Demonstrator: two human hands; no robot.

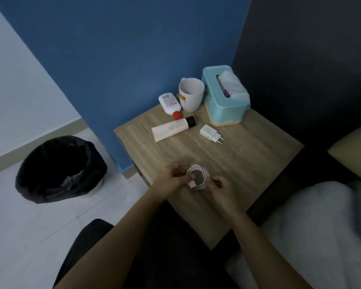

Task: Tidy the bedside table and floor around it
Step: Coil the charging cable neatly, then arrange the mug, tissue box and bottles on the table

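A white charging cable [198, 176], wound into a small coil, hangs just above the front of the wooden bedside table [248, 155]. My left hand [173, 176] pinches the coil's left side and my right hand [219, 186] grips its right side. Further back on the table lie a white charger plug [211, 133], a pale cream tube with a black cap [172, 128] and a white bottle with a red cap [170, 104]. Behind them stand a white mug [191, 97] and a light blue tissue box [225, 97].
A bin lined with a black bag [61, 170] stands on the pale tiled floor [40, 226] left of the table. A blue wall runs behind the table. The bed with a white pillow [321, 226] lies at the right.
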